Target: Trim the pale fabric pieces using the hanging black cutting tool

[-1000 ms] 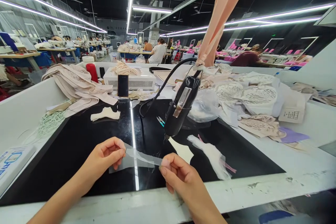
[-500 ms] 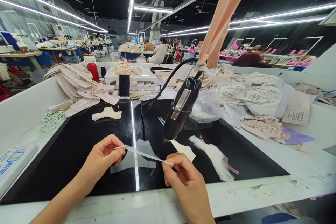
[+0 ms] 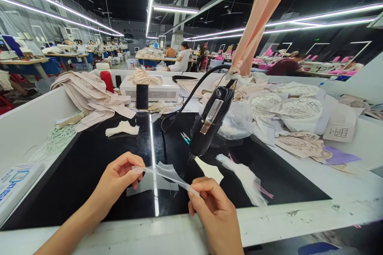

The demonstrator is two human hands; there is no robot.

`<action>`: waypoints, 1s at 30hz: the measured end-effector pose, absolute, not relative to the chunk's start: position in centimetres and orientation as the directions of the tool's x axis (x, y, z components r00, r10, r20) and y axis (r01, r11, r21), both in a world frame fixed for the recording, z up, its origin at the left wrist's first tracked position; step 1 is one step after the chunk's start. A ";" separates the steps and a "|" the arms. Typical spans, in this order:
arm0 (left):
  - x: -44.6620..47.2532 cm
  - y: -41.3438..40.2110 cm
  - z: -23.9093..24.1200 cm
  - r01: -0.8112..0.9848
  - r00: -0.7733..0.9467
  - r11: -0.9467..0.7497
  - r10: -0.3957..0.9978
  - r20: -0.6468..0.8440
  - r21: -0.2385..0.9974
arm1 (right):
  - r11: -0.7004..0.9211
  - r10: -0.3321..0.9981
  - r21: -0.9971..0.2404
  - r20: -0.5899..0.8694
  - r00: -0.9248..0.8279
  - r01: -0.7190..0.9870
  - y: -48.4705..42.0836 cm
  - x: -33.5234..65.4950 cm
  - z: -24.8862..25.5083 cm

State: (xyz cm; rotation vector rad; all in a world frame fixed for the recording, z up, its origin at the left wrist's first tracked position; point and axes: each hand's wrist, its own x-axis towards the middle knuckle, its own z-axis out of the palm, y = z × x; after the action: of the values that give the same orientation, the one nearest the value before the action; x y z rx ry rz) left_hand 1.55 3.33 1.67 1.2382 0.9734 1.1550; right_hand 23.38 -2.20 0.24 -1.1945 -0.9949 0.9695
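Observation:
Between my hands a narrow strip of sheer white fabric point(image 3: 167, 178) is stretched just over the black board. My left hand point(image 3: 124, 173) pinches its left end, and my right hand point(image 3: 211, 201) pinches the right end between thumb and fingers. Beneath the strip lies a sheer cut fabric piece point(image 3: 140, 185), partly covered by it. A black handheld power tool point(image 3: 211, 121) hangs from a peach cloth band point(image 3: 254, 28), its tip pointing down behind my right hand. Beside that hand rests a cream template-like piece point(image 3: 209, 169).
White fabric pieces point(image 3: 122, 128) lie at the board's back left, with a sheer white bundle point(image 3: 243, 179) at right. Small snips point(image 3: 185, 138) are behind the tool. A phone point(image 3: 142, 96) leans on a white box point(image 3: 167, 89). Beige lace-patterned parts point(image 3: 299, 111) are heaped at right.
The strip is still held at both ends and looks slightly twisted and wider now. My right hand has shifted a little right and down. The hanging tool has swung slightly up and to the right.

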 end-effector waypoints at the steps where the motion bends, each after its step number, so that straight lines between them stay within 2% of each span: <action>1: 1.5 3.3 1.6 -0.121 0.183 -0.018 0.982 0.040 0.992 | 0.124 0.959 -0.991 0.107 0.261 -0.046 -2.3 23.5 0.1; 5: 1.4 3.2 1.5 -0.164 0.223 0.039 0.975 -0.001 0.986 | 0.172 0.971 -0.980 0.185 0.149 0.098 -2.7 23.8 -0.2; 8: 1.2 3.0 1.6 -0.265 0.267 0.017 0.962 0.056 0.964 | 0.130 0.990 -0.980 0.136 0.026 0.153 -2.9 24.3 0.1; 13: 0.9 2.8 1.6 -0.424 0.387 -0.030 0.898 0.211 0.905 | -0.058 0.998 -0.994 -0.059 0.003 -0.092 -2.5 24.8 1.5; 16: 0.6 2.7 1.3 -0.453 0.435 -0.072 0.852 0.291 0.889 | -0.155 0.988 -0.974 -0.152 -0.031 -0.164 -2.5 24.1 2.0; 20: 0.4 2.7 1.2 -0.433 0.482 -0.117 0.807 0.340 0.894 | -0.293 0.944 -0.932 -0.246 -0.219 -0.215 -2.4 22.0 1.5; 23: 0.4 2.5 1.4 -0.408 0.514 -0.129 0.786 0.344 0.904 | -0.374 0.901 -0.871 -0.260 -0.347 -0.318 -2.0 20.7 1.0; 26: 0.5 2.3 1.9 -0.376 0.553 -0.089 0.777 0.300 0.922 | -0.323 0.930 -0.869 -0.220 -0.293 -0.374 -1.5 20.2 1.3; 30: 1.1 2.5 2.2 -0.298 0.515 0.034 0.847 0.131 0.954 | -0.206 0.972 -0.942 -0.167 -0.164 -0.265 -1.1 20.7 2.7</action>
State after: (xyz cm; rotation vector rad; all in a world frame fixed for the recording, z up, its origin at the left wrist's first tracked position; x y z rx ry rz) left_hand 1.06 2.49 2.21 1.2388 0.5614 0.9551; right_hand 20.75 -1.07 2.69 -1.0569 -0.9955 1.5722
